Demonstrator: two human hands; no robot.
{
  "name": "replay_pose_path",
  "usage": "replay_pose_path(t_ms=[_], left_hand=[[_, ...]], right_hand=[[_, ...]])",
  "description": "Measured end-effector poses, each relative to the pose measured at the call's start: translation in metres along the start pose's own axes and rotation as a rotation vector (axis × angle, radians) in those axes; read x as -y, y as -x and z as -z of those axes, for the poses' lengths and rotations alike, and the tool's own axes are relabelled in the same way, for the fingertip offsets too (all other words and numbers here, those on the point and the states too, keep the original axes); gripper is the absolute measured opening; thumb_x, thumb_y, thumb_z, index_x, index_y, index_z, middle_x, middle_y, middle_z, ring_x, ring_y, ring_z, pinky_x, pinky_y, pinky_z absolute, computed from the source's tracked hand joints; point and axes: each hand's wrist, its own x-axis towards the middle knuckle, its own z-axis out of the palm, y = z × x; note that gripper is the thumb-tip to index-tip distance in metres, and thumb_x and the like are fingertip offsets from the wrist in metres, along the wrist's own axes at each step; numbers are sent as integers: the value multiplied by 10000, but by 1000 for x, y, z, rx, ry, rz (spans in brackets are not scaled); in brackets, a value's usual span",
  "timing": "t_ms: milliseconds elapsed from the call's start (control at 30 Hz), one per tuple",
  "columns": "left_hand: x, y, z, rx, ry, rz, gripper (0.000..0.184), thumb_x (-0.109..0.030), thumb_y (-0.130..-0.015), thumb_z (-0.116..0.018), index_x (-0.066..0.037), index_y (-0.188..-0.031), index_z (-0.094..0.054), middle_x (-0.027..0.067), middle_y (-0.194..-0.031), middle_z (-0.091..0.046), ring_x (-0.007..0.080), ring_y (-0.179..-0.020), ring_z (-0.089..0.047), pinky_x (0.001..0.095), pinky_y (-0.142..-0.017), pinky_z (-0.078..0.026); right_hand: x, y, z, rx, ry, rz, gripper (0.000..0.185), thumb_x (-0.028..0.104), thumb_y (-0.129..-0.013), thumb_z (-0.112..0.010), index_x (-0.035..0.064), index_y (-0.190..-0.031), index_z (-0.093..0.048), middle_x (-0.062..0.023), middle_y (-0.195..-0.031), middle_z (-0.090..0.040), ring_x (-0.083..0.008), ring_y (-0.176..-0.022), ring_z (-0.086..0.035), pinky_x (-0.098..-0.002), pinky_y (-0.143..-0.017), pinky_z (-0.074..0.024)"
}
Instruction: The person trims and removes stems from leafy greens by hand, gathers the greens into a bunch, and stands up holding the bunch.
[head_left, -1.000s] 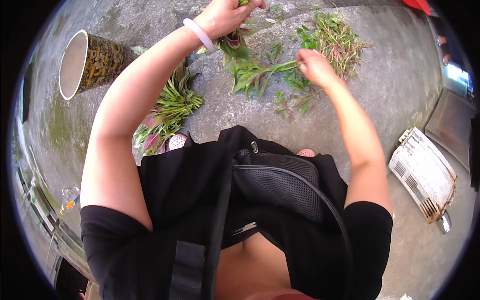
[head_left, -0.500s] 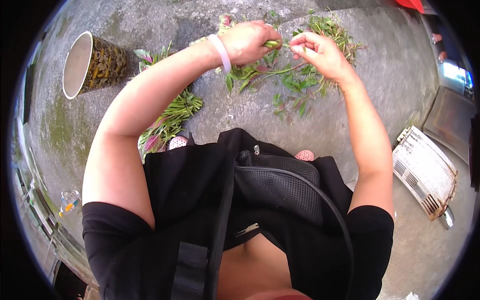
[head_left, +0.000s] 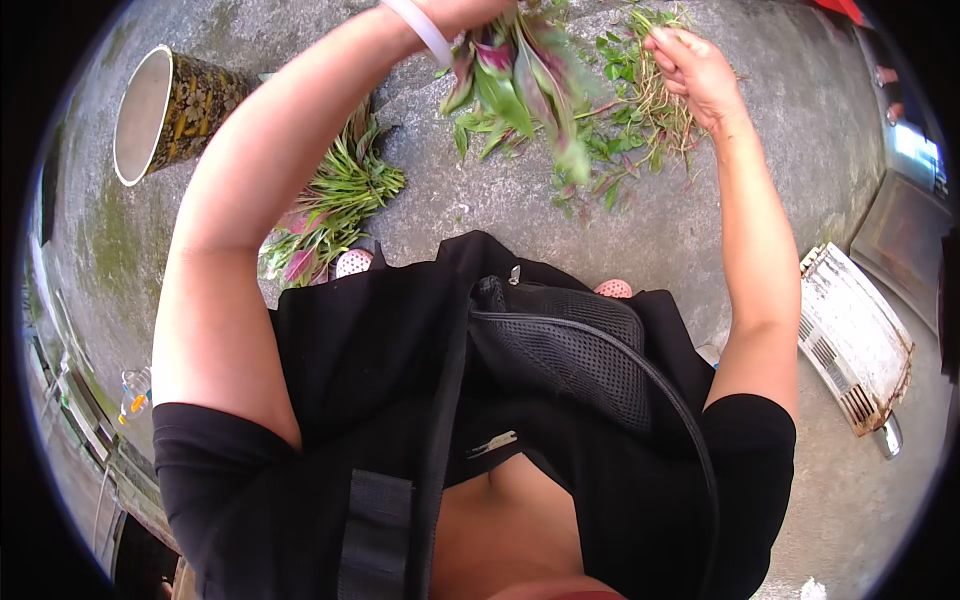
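At the top edge, my left hand (head_left: 478, 12) is partly cut off by the frame, closed round a bunch of red-and-green amaranth (head_left: 520, 85). The leaves hang down, blurred by motion. My right hand (head_left: 697, 72) has its fingers curled in a pinch over a pile of scraps (head_left: 668, 128), thin stems and loose leaves; anything between the fingertips is too small to make out. To the left, a bundle of amaranth stems (head_left: 360, 180) with purple-green leaves lies on the concrete, partly behind my left forearm.
A patterned bucket (head_left: 205, 105) lies on its side at upper left. A clear plastic bottle (head_left: 135, 395) is at the left. A rusty white vented panel (head_left: 855, 330) stands at the right beside a grey bin-like object (head_left: 900, 235). Pink shoe tips (head_left: 613, 289) show below me.
My left hand has moved up, and the amaranth bunch now hangs leaves-down. My right hand has drawn away to the right and up, over the scrap pile.
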Motion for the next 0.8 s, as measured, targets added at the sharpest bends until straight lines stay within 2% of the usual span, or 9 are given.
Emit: replay_pose_path(t_ms=[67, 100, 167, 233, 367, 400, 533, 633, 800], left_hand=[[1, -3, 18, -33, -161, -81, 182, -196, -891, -506, -73, -783, -588, -45, -620, -491, 56, -574, -421, 226, -510, -346], [1, -3, 22, -78, -278, -81, 185, -200, -890, -508, -71, -783, -585, -40, -615, -490, 57, -578, -425, 230, -511, -351], [6, -6, 23, -130, -469, -130, 188, -205, -888, -515, -64, -781, -577, -31, -605, -483, 59, -579, -429, 238, -508, -358], [21, -9, 20, -149, -612, -231, 191, -207, -883, -528, -54, -775, -567, -23, -595, -473, 62, -570, -429, 247, -497, -363], [25, 2, -2, -187, -338, 90, 215, -220, -856, -574, -30, -762, -539, 0, -583, -475, 93, -520, -435, 286, -477, -394], [41, -5, 12, -61, -619, -77, 224, -231, -844, -581, -21, -773, -548, 16, -568, -480, 96, -536, -458, 300, -494, -417], [32, 8, 0, -34, -619, 200, 187, -200, -811, -570, -15, -786, -571, 84, -622, -565, 173, -579, -543, 334, -564, -450], [53, 10, -2, 63, -732, -92, 207, -211, -789, -583, -29, -880, -621, 170, -839, -624, 309, -805, -612, 397, -747, -481], [64, 12, -21, 238, -1000, -281, 232, -293, -860, -556, -114, -987, -630, 64, -944, -620, 238, -933, -559, 366, -854, -439]], right_hand=[[-33, -4, -3, -308, 719, -19, 352, 342, -873, -507, 63, -1074, -581, -146, -953, -628, -283, -898, -593, -383, -780, -463], [-60, -1, -14, -456, 1180, -15, 351, 262, -849, -534, 87, -1153, -534, -151, -1094, -564, -294, -1006, -527, -367, -858, -435], [-93, 5, -28, -305, 1348, 208, 338, 164, -805, -539, 85, -1134, -548, -153, -1189, -492, -295, -1083, -464, -371, -915, -399], [-113, 1, -51, -90, 1185, 255, 357, 79, -766, -517, 90, -1121, -556, -148, -1146, -507, -290, -1100, -447, -377, -936, -381], [-118, -4, -83, -14, 1216, 210, 274, 82, -826, -442, 79, -1068, -571, -133, -1107, -494, -292, -1068, -443, -385, -914, -383], [-112, -3, -84, 20, 1245, 183, 264, 98, -835, -437, 77, -1062, -570, -132, -1117, -489, -292, -1068, -440, -388, -905, -384], [-95, 0, -70, 52, 1132, 272, 176, 113, -801, -505, 56, -957, -564, -128, -987, -550, -286, -975, -503, -400, -841, -413], [-53, 6, -64, 96, 733, 286, 145, 101, -770, -572, 36, -898, -548, -100, -805, -603, -223, -783, -587, -342, -713, -463], [4, 19, -62, 98, 428, 379, 120, 79, -815, -598, 17, -903, -545, -27, -783, -609, -67, -751, -561, -245, -670, -459]])
